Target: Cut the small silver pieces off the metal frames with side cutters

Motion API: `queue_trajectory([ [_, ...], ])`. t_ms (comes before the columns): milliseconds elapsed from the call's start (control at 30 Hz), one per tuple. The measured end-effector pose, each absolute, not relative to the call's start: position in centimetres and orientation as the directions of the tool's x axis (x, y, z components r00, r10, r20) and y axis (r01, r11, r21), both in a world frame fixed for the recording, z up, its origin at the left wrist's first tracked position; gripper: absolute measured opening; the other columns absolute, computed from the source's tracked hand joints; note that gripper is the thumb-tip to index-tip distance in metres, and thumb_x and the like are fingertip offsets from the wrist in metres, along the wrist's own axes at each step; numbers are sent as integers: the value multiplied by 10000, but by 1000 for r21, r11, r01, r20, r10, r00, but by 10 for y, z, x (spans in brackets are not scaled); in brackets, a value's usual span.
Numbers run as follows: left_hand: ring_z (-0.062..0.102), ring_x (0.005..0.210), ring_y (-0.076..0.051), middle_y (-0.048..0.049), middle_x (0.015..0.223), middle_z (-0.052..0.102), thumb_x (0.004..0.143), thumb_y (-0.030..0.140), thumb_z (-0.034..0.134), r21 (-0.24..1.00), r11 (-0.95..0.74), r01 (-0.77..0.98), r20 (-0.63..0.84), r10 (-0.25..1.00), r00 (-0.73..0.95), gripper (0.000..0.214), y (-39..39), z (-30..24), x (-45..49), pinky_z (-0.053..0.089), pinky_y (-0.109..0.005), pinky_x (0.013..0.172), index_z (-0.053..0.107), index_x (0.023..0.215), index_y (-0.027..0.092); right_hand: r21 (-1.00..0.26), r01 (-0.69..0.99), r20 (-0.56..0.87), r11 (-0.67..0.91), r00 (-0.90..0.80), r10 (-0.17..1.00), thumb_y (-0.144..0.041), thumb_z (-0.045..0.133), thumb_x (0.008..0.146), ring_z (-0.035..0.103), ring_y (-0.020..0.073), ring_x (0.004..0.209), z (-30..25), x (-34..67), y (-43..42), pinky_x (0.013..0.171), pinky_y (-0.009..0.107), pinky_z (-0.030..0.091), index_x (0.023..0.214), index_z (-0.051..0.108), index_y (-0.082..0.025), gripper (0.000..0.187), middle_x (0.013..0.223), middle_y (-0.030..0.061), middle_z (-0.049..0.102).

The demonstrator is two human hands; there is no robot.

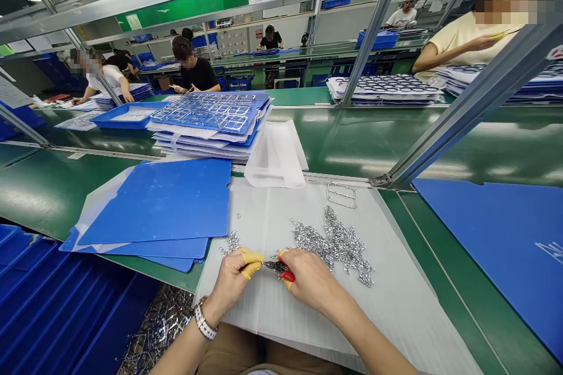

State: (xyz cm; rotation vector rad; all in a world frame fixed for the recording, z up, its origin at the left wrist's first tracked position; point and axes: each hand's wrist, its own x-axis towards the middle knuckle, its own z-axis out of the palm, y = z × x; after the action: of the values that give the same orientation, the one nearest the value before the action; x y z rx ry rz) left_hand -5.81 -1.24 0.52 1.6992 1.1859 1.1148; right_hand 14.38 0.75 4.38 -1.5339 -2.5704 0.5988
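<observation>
My right hand (pixel 303 274) grips a pair of red-handled nippers (pixel 287 275), their dark jaws pointing left. Yellow finger covers show on both hands. At the tip of the jaws, my left hand (pixel 237 272) pinches something too small to make out. Behind my right hand, a heap of small shiny metal-looking parts (pixel 338 243) spreads over a white sheet (pixel 387 316). A smaller cluster of such parts (pixel 231 240) lies just beyond my left hand. A silvery rectangular frame (pixel 341 195) rests at the far end of the sheet.
Blue plastic sheets (pixel 167 205) lie stacked at the left. Beyond them stands a tall pile of sheets with silvery frames (pixel 206 111). A metal post (pixel 466 111) slants up on the right. Frame scraps (pixel 153 328) fill a bin below left. Several people work at benches opposite.
</observation>
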Motion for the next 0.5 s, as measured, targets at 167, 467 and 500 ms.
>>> queue_trajectory([
  [167, 595, 733, -162, -58, 782, 676, 833, 247, 588, 917, -284, 279, 228, 949, 216, 162, -11, 5, -58, 474, -268, 674, 721, 916, 209, -383, 810, -120, 444, -520, 846, -159, 498, 701, 549, 188, 726, 44, 148, 9, 616, 263, 309, 764, 547, -206, 93, 746, 38, 600],
  [467, 604, 741, -169, -63, 789, 683, 834, 256, 585, 893, -325, 313, 245, 932, 267, 157, -13, 6, -59, 479, -282, 675, 724, 894, 214, -417, 791, -119, 449, -537, 835, -132, 480, 693, 512, 145, 644, 45, 151, 5, 548, 242, 263, 689, 491, -205, 74, 695, 7, 566],
  [500, 605, 739, -169, -64, 788, 683, 834, 257, 585, 890, -329, 317, 247, 930, 271, 157, -13, 7, -59, 479, -282, 674, 724, 893, 213, -415, 792, -120, 447, -535, 836, -132, 480, 695, 509, 142, 637, 44, 151, 4, 541, 242, 254, 683, 485, -205, 75, 687, 4, 563],
])
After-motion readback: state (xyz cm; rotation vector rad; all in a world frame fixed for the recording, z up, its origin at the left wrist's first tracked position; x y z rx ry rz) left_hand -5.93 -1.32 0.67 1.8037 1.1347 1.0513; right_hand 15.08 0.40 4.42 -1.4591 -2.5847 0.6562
